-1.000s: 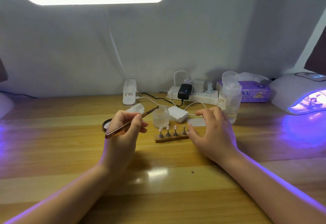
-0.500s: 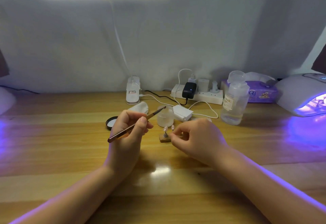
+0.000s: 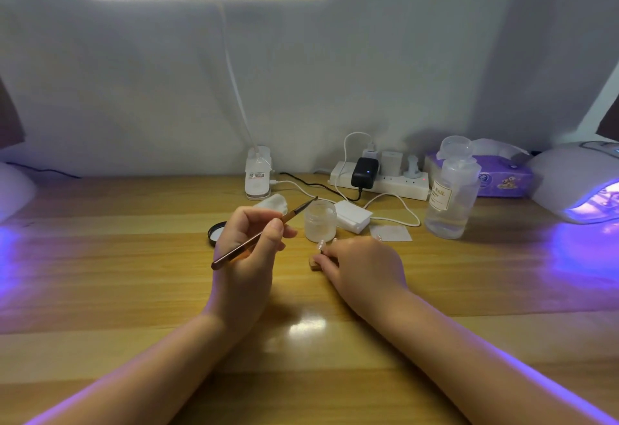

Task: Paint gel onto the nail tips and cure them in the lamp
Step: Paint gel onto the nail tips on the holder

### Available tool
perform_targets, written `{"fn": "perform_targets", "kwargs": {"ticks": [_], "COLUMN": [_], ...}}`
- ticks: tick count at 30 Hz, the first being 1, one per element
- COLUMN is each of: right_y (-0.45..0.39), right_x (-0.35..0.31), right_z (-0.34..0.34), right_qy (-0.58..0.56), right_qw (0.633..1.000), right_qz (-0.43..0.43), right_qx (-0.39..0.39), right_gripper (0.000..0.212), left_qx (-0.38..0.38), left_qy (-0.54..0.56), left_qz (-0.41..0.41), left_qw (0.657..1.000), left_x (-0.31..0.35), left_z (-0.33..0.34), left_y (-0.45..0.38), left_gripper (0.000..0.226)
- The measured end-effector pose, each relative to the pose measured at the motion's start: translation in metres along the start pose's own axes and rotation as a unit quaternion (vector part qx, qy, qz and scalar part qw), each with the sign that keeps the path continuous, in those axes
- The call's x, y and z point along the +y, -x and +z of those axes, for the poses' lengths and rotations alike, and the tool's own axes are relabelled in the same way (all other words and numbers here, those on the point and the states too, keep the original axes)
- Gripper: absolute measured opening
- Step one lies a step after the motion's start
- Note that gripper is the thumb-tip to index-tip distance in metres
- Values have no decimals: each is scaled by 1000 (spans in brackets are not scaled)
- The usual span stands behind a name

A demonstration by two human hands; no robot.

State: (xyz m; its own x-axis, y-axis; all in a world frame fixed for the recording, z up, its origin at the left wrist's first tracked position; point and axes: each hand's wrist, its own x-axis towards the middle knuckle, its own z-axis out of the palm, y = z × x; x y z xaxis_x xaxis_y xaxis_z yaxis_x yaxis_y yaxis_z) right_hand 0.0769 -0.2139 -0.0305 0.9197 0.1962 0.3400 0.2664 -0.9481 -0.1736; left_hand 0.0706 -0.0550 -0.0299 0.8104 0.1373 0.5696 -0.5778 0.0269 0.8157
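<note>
My left hand (image 3: 249,250) pinches a thin rose-gold gel brush (image 3: 264,233), its bristles pointing up right toward the frosted gel jar (image 3: 320,220). My right hand (image 3: 360,265) covers the small wooden nail-tip stand (image 3: 314,263) and grips it; only the stand's left end and a pale nail tip (image 3: 321,244) show past my fingers. The white curing lamp (image 3: 569,176) sits at the far right edge, glowing purple inside. The rest of the stand's nail tips are hidden under my right hand.
The jar's black lid (image 3: 216,233) lies left of my left hand. Behind stand a clear liquid bottle (image 3: 450,196), white wipe pads (image 3: 353,217), a power strip (image 3: 382,180) with cables, a purple tissue pack (image 3: 502,180) and the desk lamp base (image 3: 257,173).
My right hand moved left over the nail-tip stand and closed on it, hiding most of the tips. The left hand with the brush stayed almost in place.
</note>
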Motion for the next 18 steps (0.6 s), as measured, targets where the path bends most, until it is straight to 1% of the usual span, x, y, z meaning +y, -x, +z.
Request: {"fn": "perform_targets", "kwargs": {"ticks": [5,7,10,13,17,18], "right_y": [3,6,9,9,13,16], "right_x": [-1,-2,-2,3,21,25], "right_z": [2,-1,-11,-24,-31,-30], "right_qy": [-4,-21,-102,-198,-284,-299], "right_qw": [1000,999,992,975,948,941], "right_qz": [0,-7,-7,-4,6,12], "right_qx": [12,30,69,100,146,158], "right_gripper": [35,34,24,13,5,7], "left_qx": [-2,-11,-40,-66,-87,-93], "left_qy": [0,0,1,-19,-62,-66], "left_qz": [0,2,25,68,117,123], "left_qw": [1000,1000,999,995,987,986], "left_x": [0,1,3,8,14,15], "left_z": [0,-1,-1,1,5,6], "left_y": [0,0,1,2,7,8], "left_gripper": [9,9,17,21,24,26]}}
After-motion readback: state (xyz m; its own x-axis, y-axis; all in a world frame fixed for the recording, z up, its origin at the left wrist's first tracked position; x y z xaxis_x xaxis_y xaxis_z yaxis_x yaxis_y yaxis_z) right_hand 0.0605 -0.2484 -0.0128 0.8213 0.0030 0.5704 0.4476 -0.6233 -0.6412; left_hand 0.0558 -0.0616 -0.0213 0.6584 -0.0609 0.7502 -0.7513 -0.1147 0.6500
